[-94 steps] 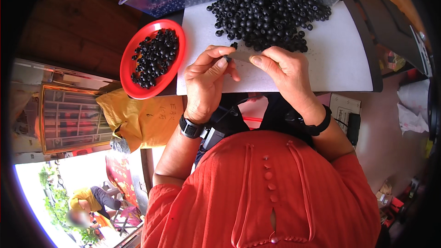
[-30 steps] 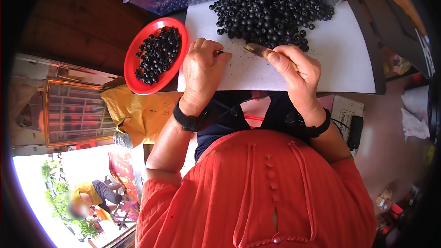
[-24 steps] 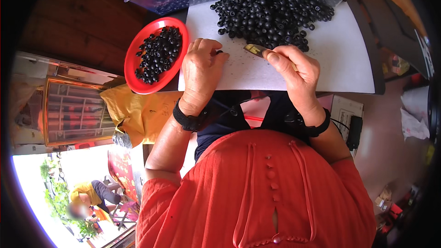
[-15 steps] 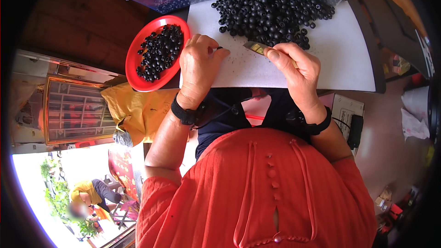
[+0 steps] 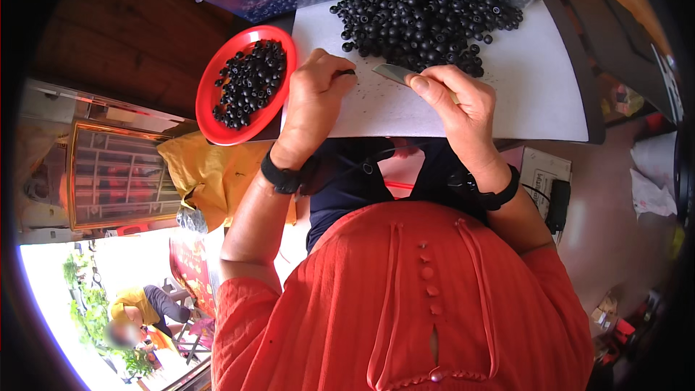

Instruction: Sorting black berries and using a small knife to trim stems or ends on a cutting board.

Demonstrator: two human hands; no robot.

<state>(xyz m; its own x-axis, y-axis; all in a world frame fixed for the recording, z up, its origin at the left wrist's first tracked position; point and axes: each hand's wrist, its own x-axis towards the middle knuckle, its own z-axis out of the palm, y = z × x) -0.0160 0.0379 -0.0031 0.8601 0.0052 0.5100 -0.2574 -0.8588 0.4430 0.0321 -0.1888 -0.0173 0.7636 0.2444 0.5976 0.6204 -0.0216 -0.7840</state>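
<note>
Pinching one small black bead (image 5: pixel 346 72) in your left hand (image 5: pixel 315 98), you've got it right at the tip of the thin metal blade (image 5: pixel 394 74) clamped in your right hand (image 5: pixel 456 105). Both sit over the white sheet (image 5: pixel 521 94), just below the bead pile (image 5: pixel 427 18), with the red bowl (image 5: pixel 217 127) off left.

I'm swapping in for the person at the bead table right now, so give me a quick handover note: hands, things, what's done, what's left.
Left hand: fingertips pinch one small black bead over the white sheet.
Right hand: holds a thin metal blade, tip pointing at the left fingers.
Bead pile: on the sheet's far side, large.
Red plate: left of the sheet, partly filled with beads.
Done: the plateful.
Left: most of the pile.
</note>
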